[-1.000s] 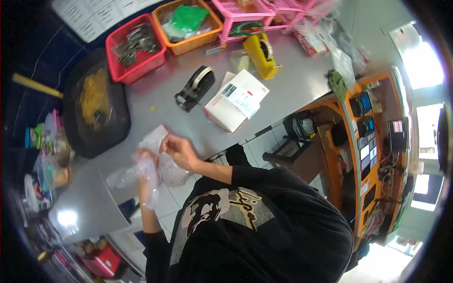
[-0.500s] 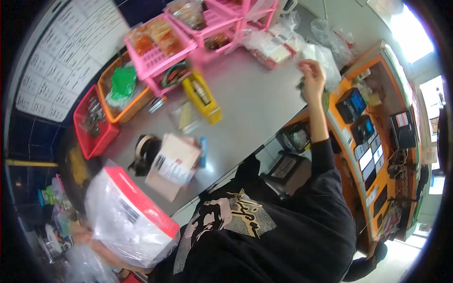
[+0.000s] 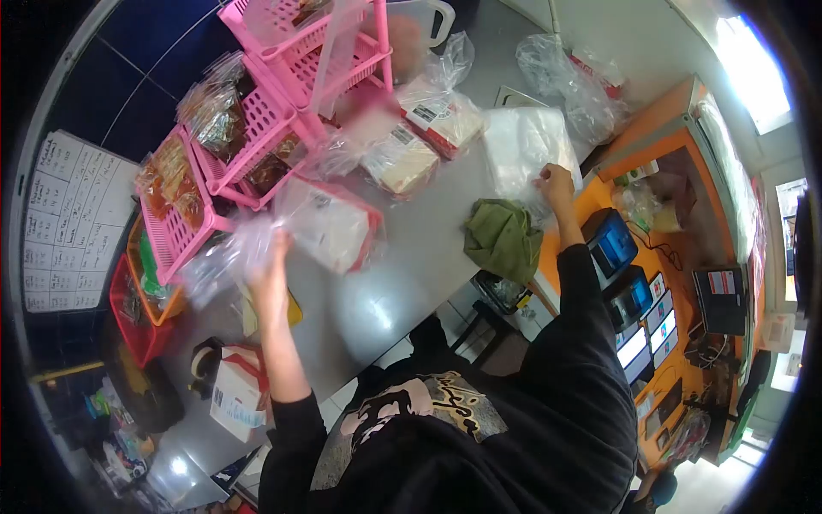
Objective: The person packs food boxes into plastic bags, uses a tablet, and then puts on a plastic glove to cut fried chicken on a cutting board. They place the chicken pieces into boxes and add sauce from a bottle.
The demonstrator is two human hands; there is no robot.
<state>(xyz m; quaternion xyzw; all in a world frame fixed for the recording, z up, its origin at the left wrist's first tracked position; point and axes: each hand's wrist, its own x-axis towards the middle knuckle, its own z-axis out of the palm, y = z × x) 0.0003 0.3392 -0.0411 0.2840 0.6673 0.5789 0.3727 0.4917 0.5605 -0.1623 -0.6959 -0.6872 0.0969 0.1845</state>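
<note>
My left hand (image 3: 271,272) grips the neck of a clear plastic bag that holds a white box with red trim (image 3: 332,224), swung over the steel table (image 3: 377,300) and blurred by motion. My right hand (image 3: 555,183) rests on a stack of white plastic bags (image 3: 524,147) at the table's far right. A crumpled green cloth (image 3: 502,240) lies between the two hands, close to the table's edge.
Pink racks (image 3: 248,146) with packed goods stand at the back. Bagged white boxes (image 3: 428,137) lie beside them. Orange (image 3: 147,283) and red (image 3: 130,319) bins, a tape dispenser (image 3: 202,360) and a white carton (image 3: 238,396) are at left. An orange counter with screens (image 3: 634,283) is at right.
My left hand has carried the bagged box from low at my left up over the table. My right hand has dropped onto the stack of white bags. My view has shifted right.
</note>
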